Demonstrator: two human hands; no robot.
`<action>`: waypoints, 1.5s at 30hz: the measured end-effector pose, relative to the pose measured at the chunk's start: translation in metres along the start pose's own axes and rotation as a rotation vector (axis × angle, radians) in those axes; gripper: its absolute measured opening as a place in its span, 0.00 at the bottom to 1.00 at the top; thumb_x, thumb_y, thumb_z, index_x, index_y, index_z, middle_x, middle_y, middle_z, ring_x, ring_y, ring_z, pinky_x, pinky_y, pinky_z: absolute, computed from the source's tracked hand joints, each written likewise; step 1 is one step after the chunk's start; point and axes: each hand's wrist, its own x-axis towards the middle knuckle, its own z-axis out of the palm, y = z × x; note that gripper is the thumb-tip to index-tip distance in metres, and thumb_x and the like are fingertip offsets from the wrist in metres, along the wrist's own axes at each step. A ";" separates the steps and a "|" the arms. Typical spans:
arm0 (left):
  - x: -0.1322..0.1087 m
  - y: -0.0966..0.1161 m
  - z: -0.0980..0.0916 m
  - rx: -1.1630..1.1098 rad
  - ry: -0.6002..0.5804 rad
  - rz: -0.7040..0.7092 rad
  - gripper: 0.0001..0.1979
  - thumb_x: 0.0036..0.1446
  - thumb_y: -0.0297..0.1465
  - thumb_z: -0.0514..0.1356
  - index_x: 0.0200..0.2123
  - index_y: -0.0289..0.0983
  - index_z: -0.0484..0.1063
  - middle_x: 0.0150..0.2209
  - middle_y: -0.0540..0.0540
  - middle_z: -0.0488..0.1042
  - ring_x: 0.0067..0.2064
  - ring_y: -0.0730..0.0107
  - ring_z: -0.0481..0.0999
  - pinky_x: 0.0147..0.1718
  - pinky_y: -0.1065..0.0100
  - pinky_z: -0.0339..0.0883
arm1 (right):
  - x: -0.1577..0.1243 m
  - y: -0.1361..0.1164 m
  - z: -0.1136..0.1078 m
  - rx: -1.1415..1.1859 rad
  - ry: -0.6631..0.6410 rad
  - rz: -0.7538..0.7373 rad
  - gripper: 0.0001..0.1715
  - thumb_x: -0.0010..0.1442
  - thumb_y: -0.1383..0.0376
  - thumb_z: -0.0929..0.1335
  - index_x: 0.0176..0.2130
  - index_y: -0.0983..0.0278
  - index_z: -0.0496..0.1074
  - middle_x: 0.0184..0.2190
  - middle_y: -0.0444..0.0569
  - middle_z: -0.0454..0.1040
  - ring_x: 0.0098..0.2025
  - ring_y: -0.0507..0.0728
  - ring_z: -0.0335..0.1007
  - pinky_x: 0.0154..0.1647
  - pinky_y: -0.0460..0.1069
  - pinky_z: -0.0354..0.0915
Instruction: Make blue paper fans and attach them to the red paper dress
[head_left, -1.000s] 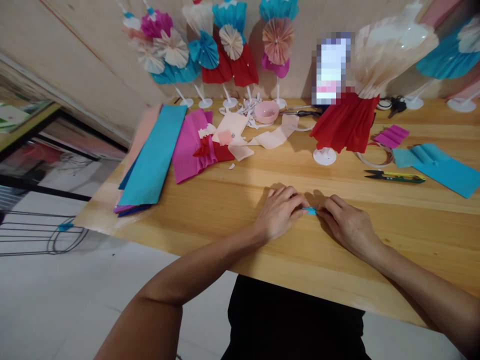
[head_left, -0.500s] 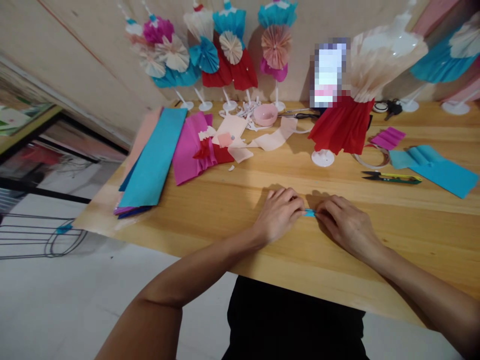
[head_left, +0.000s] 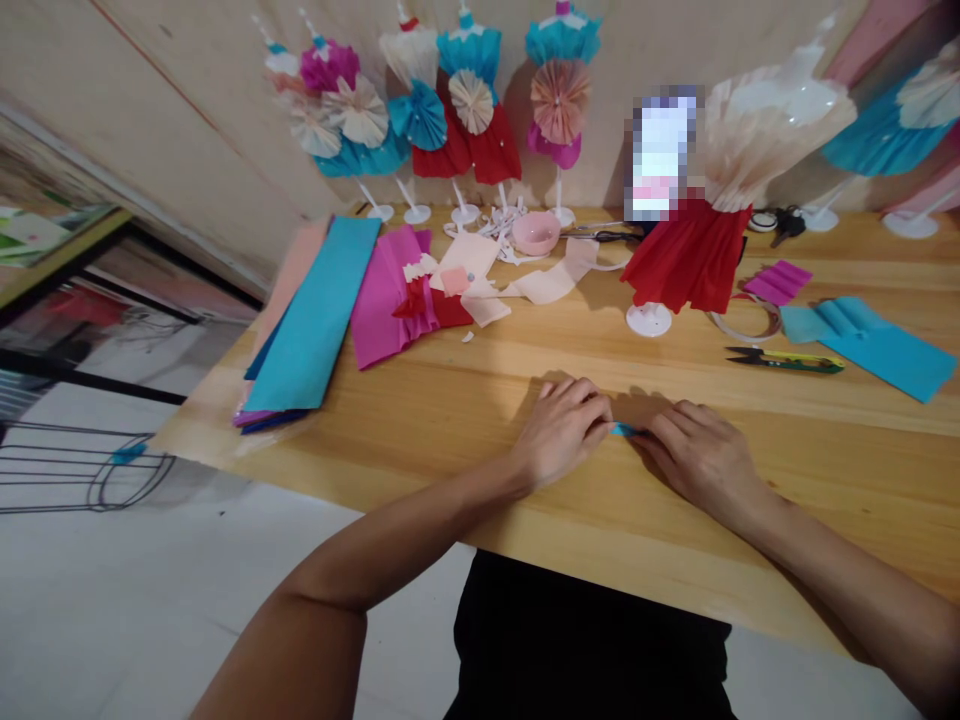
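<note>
On your counter [head_left: 420, 470], out in front of the red crepe-paper dress [head_left: 686, 255], your left hand [head_left: 562, 432] and right hand [head_left: 701, 462] pinch a tiny blue paper strip [head_left: 622, 429] from both ends, keeping it steady between them.

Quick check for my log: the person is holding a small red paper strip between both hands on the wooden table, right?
Not quite: the strip is blue, not red. The head view shows the small blue paper strip held between the fingers of the left hand and the right hand, on the wooden table.
</note>
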 end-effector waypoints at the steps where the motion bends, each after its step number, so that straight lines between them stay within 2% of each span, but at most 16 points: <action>1: 0.000 0.000 0.000 -0.005 -0.002 0.001 0.09 0.66 0.36 0.54 0.39 0.40 0.72 0.45 0.47 0.72 0.51 0.63 0.68 0.49 0.60 0.57 | 0.000 0.001 0.001 -0.005 -0.001 -0.007 0.11 0.67 0.61 0.63 0.34 0.60 0.69 0.28 0.50 0.72 0.35 0.60 0.69 0.36 0.53 0.61; 4: 0.000 -0.002 -0.001 -0.067 0.033 -0.009 0.09 0.66 0.38 0.55 0.42 0.40 0.71 0.47 0.47 0.72 0.52 0.63 0.68 0.51 0.58 0.58 | -0.001 0.001 0.002 0.035 0.025 0.019 0.09 0.67 0.62 0.62 0.35 0.61 0.69 0.29 0.50 0.72 0.34 0.59 0.69 0.36 0.53 0.62; 6: 0.000 -0.003 0.000 -0.169 0.102 -0.041 0.15 0.62 0.41 0.60 0.48 0.41 0.68 0.50 0.46 0.71 0.54 0.63 0.68 0.53 0.58 0.59 | 0.000 0.001 0.000 0.111 0.086 0.079 0.07 0.67 0.61 0.63 0.38 0.61 0.68 0.31 0.50 0.73 0.34 0.59 0.70 0.36 0.53 0.64; 8: -0.001 -0.003 0.001 -0.319 0.164 -0.084 0.27 0.56 0.41 0.65 0.55 0.41 0.63 0.52 0.43 0.69 0.53 0.63 0.69 0.53 0.59 0.63 | 0.001 0.001 -0.005 0.188 0.207 0.162 0.05 0.66 0.61 0.65 0.41 0.60 0.67 0.33 0.51 0.74 0.35 0.59 0.71 0.36 0.53 0.66; 10: -0.001 0.001 0.002 -0.501 0.155 -0.117 0.31 0.53 0.40 0.68 0.57 0.40 0.63 0.52 0.41 0.69 0.49 0.66 0.72 0.48 0.62 0.67 | 0.000 0.000 -0.011 0.226 0.349 0.218 0.05 0.64 0.62 0.66 0.41 0.60 0.67 0.33 0.50 0.74 0.35 0.59 0.71 0.35 0.54 0.66; 13: -0.001 0.013 0.001 -0.816 -0.024 -0.144 0.22 0.54 0.40 0.67 0.48 0.36 0.71 0.44 0.42 0.74 0.41 0.68 0.75 0.42 0.65 0.70 | -0.003 -0.003 -0.021 0.229 0.497 0.194 0.05 0.62 0.65 0.68 0.40 0.59 0.67 0.32 0.50 0.75 0.35 0.60 0.71 0.36 0.55 0.67; 16: 0.003 0.031 -0.002 -1.015 -0.100 -0.156 0.18 0.54 0.42 0.67 0.43 0.36 0.76 0.41 0.43 0.78 0.43 0.64 0.77 0.47 0.62 0.69 | -0.007 -0.007 -0.028 0.224 0.547 0.127 0.08 0.61 0.68 0.69 0.41 0.60 0.67 0.32 0.50 0.76 0.35 0.60 0.71 0.36 0.55 0.67; 20: 0.015 0.056 0.003 -1.156 0.016 -0.110 0.14 0.54 0.42 0.66 0.40 0.40 0.80 0.46 0.45 0.79 0.53 0.58 0.75 0.57 0.57 0.63 | -0.013 -0.009 -0.037 0.245 0.609 0.137 0.08 0.61 0.68 0.69 0.41 0.59 0.67 0.33 0.50 0.76 0.35 0.60 0.72 0.36 0.56 0.67; 22: 0.022 0.067 0.011 -1.197 0.098 -0.118 0.11 0.54 0.41 0.66 0.34 0.40 0.81 0.44 0.45 0.80 0.52 0.58 0.76 0.57 0.58 0.62 | -0.015 -0.007 -0.042 0.253 0.653 0.155 0.08 0.61 0.68 0.69 0.40 0.59 0.66 0.33 0.50 0.76 0.35 0.60 0.72 0.36 0.56 0.67; 24: 0.030 0.079 0.018 -1.297 0.176 -0.134 0.10 0.53 0.40 0.67 0.33 0.39 0.81 0.46 0.44 0.80 0.52 0.59 0.76 0.56 0.59 0.63 | -0.016 -0.005 -0.046 0.254 0.710 0.159 0.09 0.60 0.69 0.69 0.40 0.59 0.66 0.31 0.49 0.75 0.34 0.59 0.71 0.34 0.55 0.67; 29: 0.041 0.108 0.027 -1.702 0.179 -0.148 0.10 0.51 0.36 0.70 0.35 0.37 0.80 0.45 0.42 0.78 0.50 0.63 0.75 0.55 0.62 0.62 | -0.020 -0.005 -0.054 0.293 0.838 0.255 0.07 0.62 0.67 0.68 0.40 0.58 0.65 0.32 0.48 0.74 0.34 0.59 0.71 0.31 0.53 0.65; 33: 0.040 0.115 0.028 -1.894 0.068 -0.214 0.12 0.53 0.35 0.69 0.40 0.39 0.79 0.44 0.44 0.78 0.47 0.68 0.75 0.52 0.66 0.64 | -0.021 -0.006 -0.056 0.313 0.832 0.316 0.06 0.62 0.66 0.68 0.40 0.58 0.66 0.33 0.48 0.75 0.35 0.59 0.72 0.33 0.54 0.66; 35: 0.040 0.111 0.028 -1.948 0.042 -0.246 0.11 0.53 0.34 0.69 0.40 0.39 0.79 0.44 0.46 0.77 0.45 0.71 0.75 0.50 0.68 0.65 | -0.022 -0.004 -0.056 0.224 0.769 0.244 0.06 0.63 0.67 0.67 0.42 0.58 0.68 0.34 0.49 0.77 0.36 0.60 0.73 0.35 0.55 0.66; 40: 0.043 0.089 0.029 -2.010 0.114 -0.282 0.08 0.53 0.29 0.68 0.38 0.37 0.77 0.42 0.48 0.76 0.41 0.75 0.75 0.45 0.73 0.67 | -0.022 0.001 -0.056 -0.048 0.556 0.019 0.17 0.63 0.71 0.65 0.51 0.59 0.71 0.43 0.50 0.80 0.45 0.61 0.75 0.38 0.55 0.63; 42: 0.044 0.081 0.029 -2.036 0.131 -0.287 0.07 0.55 0.26 0.67 0.38 0.35 0.76 0.40 0.47 0.75 0.38 0.77 0.74 0.41 0.75 0.68 | -0.021 0.004 -0.056 0.020 0.550 0.014 0.15 0.64 0.70 0.65 0.50 0.59 0.71 0.41 0.50 0.80 0.42 0.60 0.75 0.38 0.54 0.63; 45: 0.045 0.074 0.029 -2.086 0.007 -0.319 0.06 0.57 0.24 0.65 0.39 0.31 0.75 0.35 0.47 0.73 0.33 0.80 0.72 0.35 0.78 0.66 | -0.017 0.013 -0.058 0.289 0.600 0.205 0.10 0.65 0.66 0.66 0.46 0.60 0.72 0.38 0.50 0.78 0.38 0.58 0.73 0.38 0.53 0.65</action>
